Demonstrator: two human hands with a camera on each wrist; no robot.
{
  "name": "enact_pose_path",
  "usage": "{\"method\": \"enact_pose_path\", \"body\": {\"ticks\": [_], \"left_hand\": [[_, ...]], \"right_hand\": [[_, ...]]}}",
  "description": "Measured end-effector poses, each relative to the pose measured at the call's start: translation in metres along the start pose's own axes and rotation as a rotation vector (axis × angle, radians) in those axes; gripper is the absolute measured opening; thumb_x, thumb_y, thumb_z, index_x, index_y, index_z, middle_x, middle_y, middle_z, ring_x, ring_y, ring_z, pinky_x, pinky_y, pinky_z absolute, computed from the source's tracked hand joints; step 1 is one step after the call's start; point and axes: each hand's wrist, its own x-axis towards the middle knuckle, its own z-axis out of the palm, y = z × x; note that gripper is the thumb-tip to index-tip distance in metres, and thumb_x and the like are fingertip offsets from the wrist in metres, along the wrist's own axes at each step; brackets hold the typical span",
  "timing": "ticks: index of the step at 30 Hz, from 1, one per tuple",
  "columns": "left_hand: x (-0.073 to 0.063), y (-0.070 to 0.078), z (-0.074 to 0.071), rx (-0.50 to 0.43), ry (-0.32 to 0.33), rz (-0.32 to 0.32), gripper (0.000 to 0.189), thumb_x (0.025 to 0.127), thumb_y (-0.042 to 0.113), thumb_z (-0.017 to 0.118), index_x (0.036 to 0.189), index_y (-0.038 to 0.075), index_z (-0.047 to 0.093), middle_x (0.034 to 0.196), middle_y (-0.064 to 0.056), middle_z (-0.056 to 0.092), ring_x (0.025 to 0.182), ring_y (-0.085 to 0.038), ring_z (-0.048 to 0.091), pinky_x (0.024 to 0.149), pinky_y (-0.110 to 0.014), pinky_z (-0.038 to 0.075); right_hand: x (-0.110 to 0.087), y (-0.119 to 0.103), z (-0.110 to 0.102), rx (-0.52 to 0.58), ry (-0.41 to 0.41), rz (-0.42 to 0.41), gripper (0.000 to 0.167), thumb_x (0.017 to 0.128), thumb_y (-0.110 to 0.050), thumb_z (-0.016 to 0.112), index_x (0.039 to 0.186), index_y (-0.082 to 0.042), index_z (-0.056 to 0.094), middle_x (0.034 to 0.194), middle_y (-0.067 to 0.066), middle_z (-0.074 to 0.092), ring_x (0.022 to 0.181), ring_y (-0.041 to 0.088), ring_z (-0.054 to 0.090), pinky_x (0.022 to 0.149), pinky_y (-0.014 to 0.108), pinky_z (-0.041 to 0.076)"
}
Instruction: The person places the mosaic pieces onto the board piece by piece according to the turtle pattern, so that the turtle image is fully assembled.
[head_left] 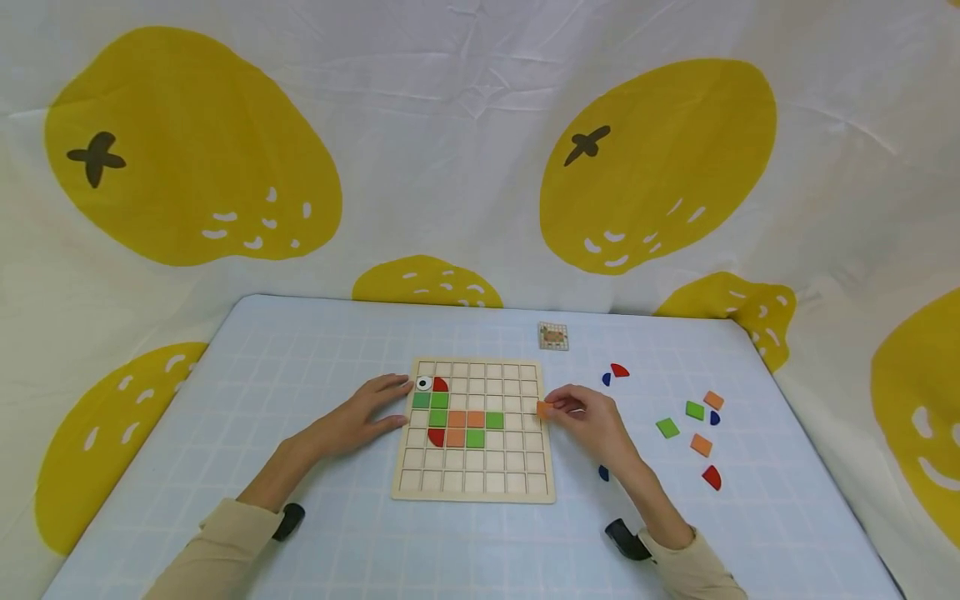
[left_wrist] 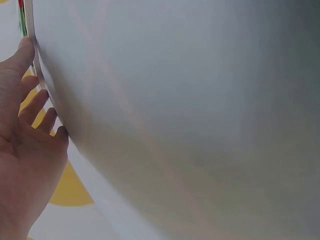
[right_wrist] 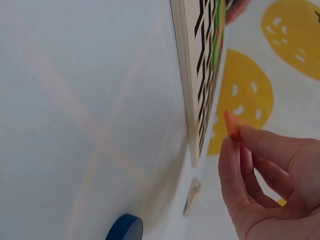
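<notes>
a: what is each hand doing?

b: the left hand (head_left: 360, 421) lies with its fingers relaxed against the left edge of the pale wooden grid board (head_left: 495, 459), grasping nothing. the right hand (head_left: 596, 421) pinches a flat orange tile (head_left: 543, 410) between thumb and fingers, above the board's right rim.

a: why pinch it like that?

b: likely because it's small and thin: a hold at one end leaves a corner bare, which should help line it up with a cell. the fingertips cover the rest, so i can't tell its whole outline.

a: and the left one?

b: probably a brace, making the board less apt to slide on the pale blue table (head_left: 322, 350).

a: the filled cells sit neatly.

b: yes. a white tile with a black dot (head_left: 424, 383) is just beside a red quarter-circle tile (head_left: 440, 384), with green square tiles (head_left: 495, 421) and orange square tiles (head_left: 476, 419) nearby. the grid presumably stops them drifting.

a: and the scatter?

b: loose green squares (head_left: 667, 427), orange squares (head_left: 701, 445) and blue half-circles (head_left: 715, 418) lie right of the board, perhaps for that hand's easy reach. the small printed card (head_left: 553, 336) lies beyond the far right corner, uncovered by either arm.
</notes>
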Motion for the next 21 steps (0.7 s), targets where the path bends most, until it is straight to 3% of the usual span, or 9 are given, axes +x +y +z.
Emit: {"method": "enact_pose_path", "body": {"ticks": [15,21], "left_hand": [[-0.001,0.001,-0.001,0.003,-0.012,-0.011,0.061,0.102,0.024,0.067,0.154,0.002,0.045,0.16,-0.021,0.036,0.149,-0.044,0.028,0.119,-0.062,0.027],[-0.001,0.002,-0.001,0.008,-0.016,-0.018,0.061,0.102,0.026,0.067,0.155,0.003,0.044,0.161,-0.02,0.035,0.149,-0.043,0.028,0.119,-0.061,0.027]], "right_hand": [[-0.001,-0.016,0.032,0.074,-0.136,-0.08,0.013,0.089,-0.005,0.08,0.1,-0.006,0.074,0.094,0.0,0.071,0.086,0.016,0.067,0.078,0.025,0.059],[-0.002,-0.022,0.04,0.073,-0.178,-0.07,0.012,0.09,-0.007,0.08,0.101,-0.008,0.074,0.094,-0.002,0.071,0.084,0.014,0.067,0.077,0.023,0.058]]}}
